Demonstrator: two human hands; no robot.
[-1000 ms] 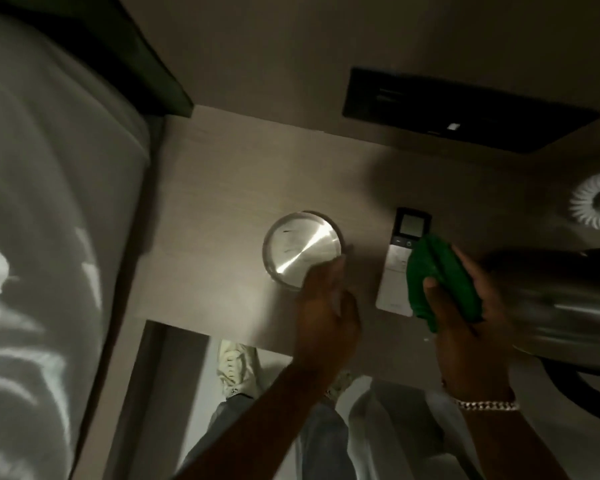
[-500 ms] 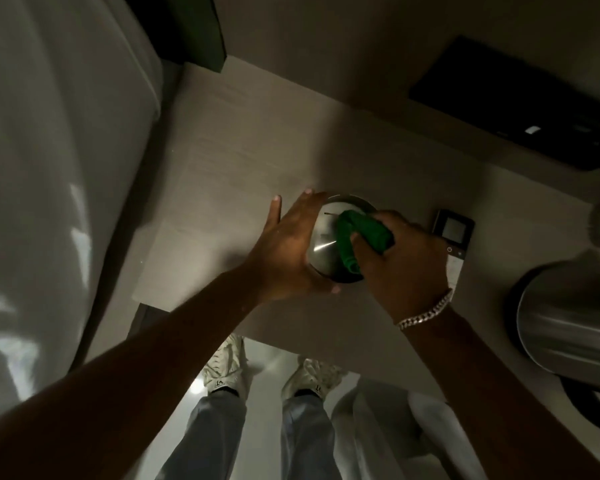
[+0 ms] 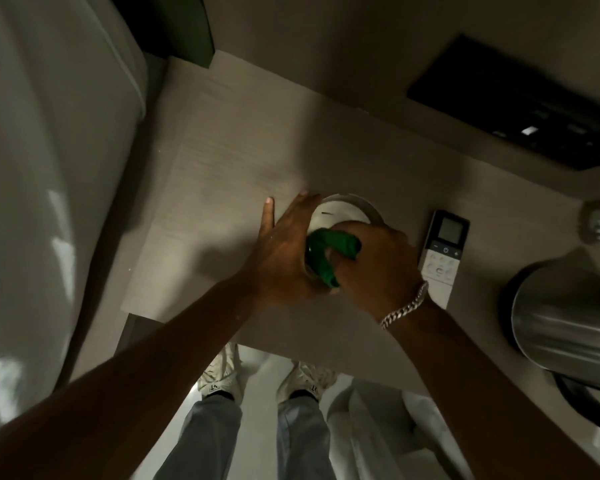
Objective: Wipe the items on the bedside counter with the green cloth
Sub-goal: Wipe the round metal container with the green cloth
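Progress: wiping is under way on the round metal clock (image 3: pixel 343 209), near the front edge of the bedside counter (image 3: pixel 222 174); by the look of it, the task is at an early item.
Right hand (image 3: pixel 378 268): closed around the bunched green cloth (image 3: pixel 329 252), pressing it onto the clock's face.
Left hand (image 3: pixel 284 247): fingers spread wide, cupped against the clock's left side to steady it.
Left to do: the white remote control (image 3: pixel 442 258), just right of the clock, appears untouched; the steel kettle (image 3: pixel 568 317) farther right likely also waits.
Change: a second ago the cloth hovered over the remote and the left hand was only reaching for the clock; now both hands meet at the clock.
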